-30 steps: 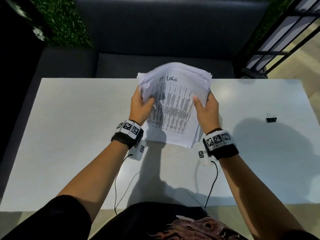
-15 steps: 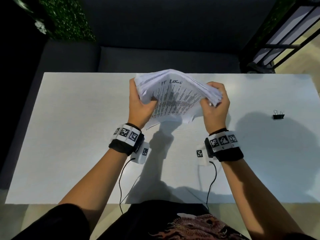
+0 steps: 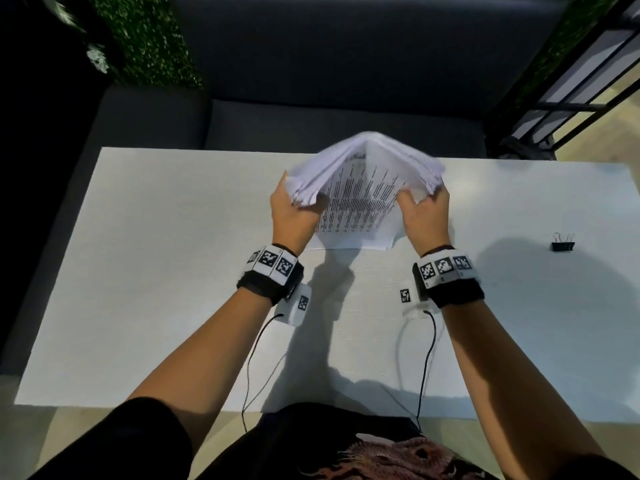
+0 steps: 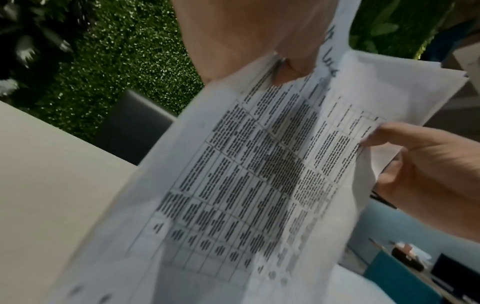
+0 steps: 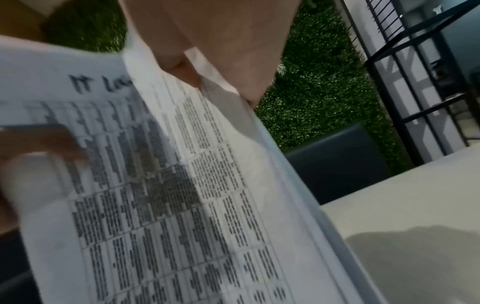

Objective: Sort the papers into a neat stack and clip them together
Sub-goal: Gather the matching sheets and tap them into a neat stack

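A thick bundle of printed papers stands on its lower edge on the white table, bowed into an arch with its side edges fanned out. My left hand grips the bundle's left side and my right hand grips its right side. The front sheet carries a printed table with handwriting at its top. A black binder clip lies alone on the table far to the right of my right hand.
A dark sofa runs behind the table's far edge. A green hedge wall is at the back left and a black metal railing at the back right. Cables hang from both wrist cameras.
Both hands pushed the bundle's sides inward and down, so the sheets bowed from a flat tilted sheaf into a tall arch, and its lower edge now sits on the table.
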{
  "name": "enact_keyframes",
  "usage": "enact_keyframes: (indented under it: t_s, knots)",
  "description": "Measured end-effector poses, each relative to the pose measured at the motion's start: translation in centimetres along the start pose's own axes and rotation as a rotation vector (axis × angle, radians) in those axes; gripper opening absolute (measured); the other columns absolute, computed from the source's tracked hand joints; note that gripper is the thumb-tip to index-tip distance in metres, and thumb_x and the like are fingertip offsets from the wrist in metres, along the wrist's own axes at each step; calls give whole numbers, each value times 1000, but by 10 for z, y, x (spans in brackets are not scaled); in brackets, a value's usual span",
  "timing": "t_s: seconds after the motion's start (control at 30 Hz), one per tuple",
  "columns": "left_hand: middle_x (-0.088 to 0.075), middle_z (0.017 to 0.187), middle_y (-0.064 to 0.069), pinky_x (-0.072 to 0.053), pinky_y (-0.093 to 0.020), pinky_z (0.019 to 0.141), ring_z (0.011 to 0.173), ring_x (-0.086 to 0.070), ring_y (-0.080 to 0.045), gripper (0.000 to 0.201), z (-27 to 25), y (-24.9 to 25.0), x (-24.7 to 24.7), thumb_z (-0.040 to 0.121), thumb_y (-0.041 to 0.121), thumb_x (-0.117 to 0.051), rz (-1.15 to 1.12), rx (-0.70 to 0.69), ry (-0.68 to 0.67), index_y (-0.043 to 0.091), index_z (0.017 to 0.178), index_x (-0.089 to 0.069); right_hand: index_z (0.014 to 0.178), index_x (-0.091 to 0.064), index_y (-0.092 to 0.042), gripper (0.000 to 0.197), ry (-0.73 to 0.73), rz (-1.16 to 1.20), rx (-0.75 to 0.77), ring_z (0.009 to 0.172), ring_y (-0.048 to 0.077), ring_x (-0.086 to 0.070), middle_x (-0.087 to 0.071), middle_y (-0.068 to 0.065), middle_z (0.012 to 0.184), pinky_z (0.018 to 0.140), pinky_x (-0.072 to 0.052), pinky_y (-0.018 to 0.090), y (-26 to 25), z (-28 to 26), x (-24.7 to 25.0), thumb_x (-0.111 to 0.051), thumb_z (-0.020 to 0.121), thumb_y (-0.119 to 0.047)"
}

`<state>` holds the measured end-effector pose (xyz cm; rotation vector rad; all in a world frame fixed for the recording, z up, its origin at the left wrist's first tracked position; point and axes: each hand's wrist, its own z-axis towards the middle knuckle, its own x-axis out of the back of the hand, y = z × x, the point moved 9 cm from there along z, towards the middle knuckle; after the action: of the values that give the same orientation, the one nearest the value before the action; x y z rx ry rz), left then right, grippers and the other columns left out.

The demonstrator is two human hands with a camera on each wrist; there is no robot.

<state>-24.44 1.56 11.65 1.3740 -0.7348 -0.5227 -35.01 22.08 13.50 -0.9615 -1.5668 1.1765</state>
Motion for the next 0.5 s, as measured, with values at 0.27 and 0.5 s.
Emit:
enact_keyframes:
  t_s: [0.27,0.5]
  knots:
    - [-62,93,17,-56,-25,75,87,-63,2,55,13,94,30,66,-17,-66,-216,-310,186,11,110,-49,132,-41,-2,46,123,126,270,88,-18,-58,-56,-7,106,80,-47,3,-67,1,2,-52,88,8]
    - [-54,107,-3,-56,-17,78,101,-61,2,63,13,39,28,66,-18,-75,-143,-128,-66,16,109,-44,113,-47,-8,45,-32,36,283,93,2,-58,-54,5,104,78,-51,17,-37,-3,-15,-57,76,15]
